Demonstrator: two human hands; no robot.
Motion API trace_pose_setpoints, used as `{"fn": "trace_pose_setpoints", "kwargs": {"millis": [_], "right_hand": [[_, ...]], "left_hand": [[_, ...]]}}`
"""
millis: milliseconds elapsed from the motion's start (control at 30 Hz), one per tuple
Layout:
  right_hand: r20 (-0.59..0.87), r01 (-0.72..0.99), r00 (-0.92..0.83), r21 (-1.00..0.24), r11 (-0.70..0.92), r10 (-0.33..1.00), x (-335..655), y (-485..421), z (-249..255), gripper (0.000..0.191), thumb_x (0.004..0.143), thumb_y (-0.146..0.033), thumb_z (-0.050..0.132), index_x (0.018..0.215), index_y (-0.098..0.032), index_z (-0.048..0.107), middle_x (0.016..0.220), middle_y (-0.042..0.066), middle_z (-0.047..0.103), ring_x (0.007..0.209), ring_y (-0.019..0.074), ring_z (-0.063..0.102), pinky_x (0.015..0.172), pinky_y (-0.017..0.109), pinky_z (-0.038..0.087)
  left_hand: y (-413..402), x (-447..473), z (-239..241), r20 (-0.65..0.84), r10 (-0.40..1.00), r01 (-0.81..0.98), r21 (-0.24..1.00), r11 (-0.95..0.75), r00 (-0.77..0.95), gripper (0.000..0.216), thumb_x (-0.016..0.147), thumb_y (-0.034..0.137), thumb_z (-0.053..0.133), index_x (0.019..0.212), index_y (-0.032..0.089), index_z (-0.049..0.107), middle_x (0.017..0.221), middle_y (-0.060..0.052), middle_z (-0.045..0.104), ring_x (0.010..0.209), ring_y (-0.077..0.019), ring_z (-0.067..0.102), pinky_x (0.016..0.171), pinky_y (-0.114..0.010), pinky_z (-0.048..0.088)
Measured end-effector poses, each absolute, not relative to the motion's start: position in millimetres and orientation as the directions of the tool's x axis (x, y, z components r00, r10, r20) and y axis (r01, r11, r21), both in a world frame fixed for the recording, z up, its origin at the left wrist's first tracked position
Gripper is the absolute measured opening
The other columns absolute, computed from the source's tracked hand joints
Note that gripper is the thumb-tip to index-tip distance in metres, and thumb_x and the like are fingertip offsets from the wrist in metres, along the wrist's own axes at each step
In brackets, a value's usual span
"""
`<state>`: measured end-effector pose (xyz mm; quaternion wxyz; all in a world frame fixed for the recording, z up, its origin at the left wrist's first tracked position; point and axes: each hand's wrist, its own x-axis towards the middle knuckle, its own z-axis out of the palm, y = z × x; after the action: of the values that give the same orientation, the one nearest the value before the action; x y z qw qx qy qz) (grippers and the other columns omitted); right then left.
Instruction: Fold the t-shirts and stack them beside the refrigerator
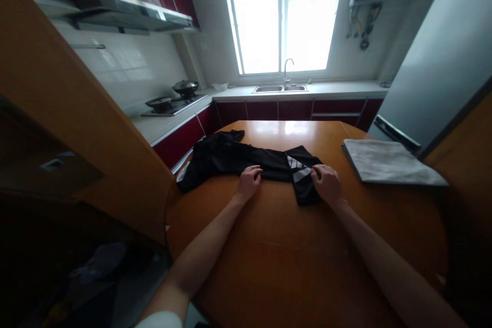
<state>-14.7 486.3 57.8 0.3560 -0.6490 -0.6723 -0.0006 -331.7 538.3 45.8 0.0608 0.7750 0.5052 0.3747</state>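
A black garment [226,159] with white stripes near its right end lies spread across the far half of a round wooden table [284,256]. My left hand [249,180] rests on the garment's near edge around its middle, fingers curled and pinching the cloth. At the striped right end, my right hand [326,183] is closed on the fabric where it is folded over. Both forearms reach in from the bottom of the view.
A folded white cloth [388,166] lies on the table's right side. A wooden cabinet [77,128] stands close at the left. Behind the table are a counter with a stove and wok [184,88], a sink [280,88] under the window, and a grey fridge [442,61] at right.
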Motion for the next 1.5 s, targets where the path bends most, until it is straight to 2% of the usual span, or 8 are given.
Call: {"fn": "trace_pose_setpoints", "kwargs": {"millis": [233,467,733,967,1067,1200,1333,1500], "right_hand": [[0.386,0.915,-0.041,-0.357,0.190,0.921,-63.8,475.9,46.6,0.023,0.092,-0.025,0.054,0.105,-0.020,0.072,0.111,0.012,0.069,0.109,0.0300,0.057,0.105,0.049,0.037],[0.509,0.542,-0.124,-0.685,0.488,0.852,-35.7,472.2,73.1,0.018,0.085,-0.023,0.055,0.089,-0.022,0.072,0.113,0.009,0.072,0.110,0.0260,0.064,0.102,0.043,0.046],[0.017,0.234,-0.623,-0.950,0.207,0.782,-0.4,462.6,105.6,0.026,0.073,-0.038,0.070,0.084,-0.016,0.078,0.096,0.008,0.078,0.094,0.0258,0.070,0.083,0.033,0.053],[-0.208,0.437,-0.739,-0.872,0.221,0.641,-5.1,458.4,103.0,0.037,0.085,-0.048,0.064,0.082,-0.014,0.080,0.080,0.006,0.077,0.076,0.0196,0.068,0.071,0.026,0.049],[-0.180,0.579,-0.554,-0.785,0.221,0.813,-5.9,460.4,96.3,0.042,0.091,-0.049,0.055,0.076,-0.016,0.076,0.072,0.006,0.074,0.069,0.0192,0.065,0.064,0.028,0.047],[-0.108,0.875,-0.224,-0.461,0.151,0.969,-7.6,456.6,84.8,0.032,0.090,-0.048,0.060,0.088,-0.019,0.076,0.095,0.012,0.074,0.085,0.0253,0.068,0.076,0.035,0.049],[-0.135,0.977,-0.011,-0.214,-0.018,0.991,-26.0,444.2,82.5,0.053,0.093,-0.059,0.053,0.112,-0.013,0.072,0.118,0.027,0.066,0.109,0.0397,0.062,0.084,0.050,0.050],[-0.214,0.986,0.089,-0.120,-0.116,0.973,-41.0,445.9,81.5,0.080,0.096,-0.070,0.037,0.133,-0.004,0.061,0.127,0.033,0.059,0.120,0.0452,0.055,0.088,0.055,0.048]], "left_hand": [[546.0,-341.1,31.6,0.456,0.866,0.761,0.482,-0.434,0.206,0.017,0.088,0.014,0.060,0.093,0.021,0.075,0.105,-0.005,0.074,0.105,-0.0224,0.068,0.102,-0.038,0.052],[543.4,-340.3,43.4,0.517,0.848,0.774,0.488,-0.405,0.118,0.023,0.092,0.015,0.053,0.106,0.019,0.071,0.115,-0.007,0.069,0.112,-0.0217,0.064,0.105,-0.037,0.049],[541.5,-353.3,57.8,0.670,0.736,0.865,0.424,-0.270,-0.099,0.070,0.086,0.011,0.057,0.153,0.023,0.040,0.152,-0.013,0.041,0.140,-0.0288,0.041,0.119,-0.045,0.034],[546.5,-365.4,54.8,0.424,0.905,0.947,0.273,-0.168,0.038,0.045,0.085,0.010,0.060,0.123,0.032,0.069,0.158,-0.007,0.039,0.150,-0.0356,0.025,0.117,-0.066,0.026],[548.5,-369.1,55.9,0.290,0.955,0.965,0.225,-0.135,0.066,0.019,0.093,0.022,0.059,0.102,0.026,0.074,0.145,-0.009,0.054,0.143,-0.0321,0.041,0.118,-0.062,0.026],[540.9,-366.7,63.1,0.231,0.969,0.975,0.175,-0.136,0.093,0.028,0.098,0.027,0.053,0.122,0.026,0.068,0.132,-0.010,0.063,0.124,-0.0276,0.058,0.116,-0.055,0.031],[522.7,-357.8,74.6,0.145,0.981,0.986,0.088,-0.144,0.130,0.037,0.098,0.027,0.053,0.134,0.025,0.062,0.131,-0.014,0.062,0.118,-0.0308,0.061,0.109,-0.052,0.038],[500.8,-349.0,99.8,-0.007,0.983,0.982,0.028,-0.185,0.185,0.033,0.099,0.037,0.052,0.104,0.015,0.076,0.104,-0.019,0.072,0.100,-0.0343,0.068,0.092,-0.048,0.047]]}}
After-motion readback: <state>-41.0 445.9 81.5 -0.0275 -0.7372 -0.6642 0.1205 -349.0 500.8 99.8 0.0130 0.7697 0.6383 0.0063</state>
